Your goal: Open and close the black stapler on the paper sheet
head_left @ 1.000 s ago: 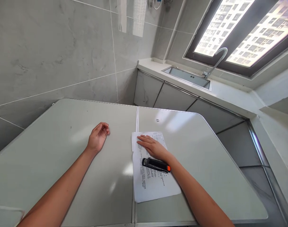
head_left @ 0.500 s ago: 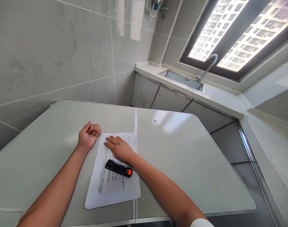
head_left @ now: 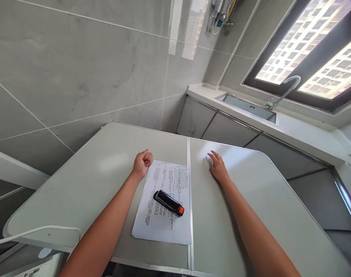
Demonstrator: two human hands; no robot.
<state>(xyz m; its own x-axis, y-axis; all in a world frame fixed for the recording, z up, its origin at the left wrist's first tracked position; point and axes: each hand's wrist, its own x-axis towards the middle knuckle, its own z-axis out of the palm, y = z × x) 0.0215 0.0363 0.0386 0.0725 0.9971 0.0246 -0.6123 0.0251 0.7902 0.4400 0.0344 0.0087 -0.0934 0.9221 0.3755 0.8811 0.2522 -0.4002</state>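
Note:
On the folding table lies a printed sheet of paper (head_left: 143, 227), with a smaller printed piece at its upper right. A black stapler (head_left: 168, 202) with an orange end rests slantwise on the sheet. My left hand (head_left: 142, 161) is curled into a fist on the tabletop, beside the paper's upper left corner; nothing shows in it. To the right of the table's centre seam, my right hand (head_left: 218, 165) reaches over the bare surface. Its fingers are stretched out and a little apart, and I see nothing held in them.
The pale table (head_left: 86, 184) has a metal seam down its middle. A white cable (head_left: 37, 229) crosses its near left edge. Beyond the table stands a counter with a sink (head_left: 250, 106) and a curved faucet (head_left: 285, 90), below a window. A tiled wall (head_left: 106, 57) rises at the back left.
My right hand has left the paper and moved right across the seam. Two small dark bits seen there before no longer show. The stapler stays on the sheet; the view has shifted.

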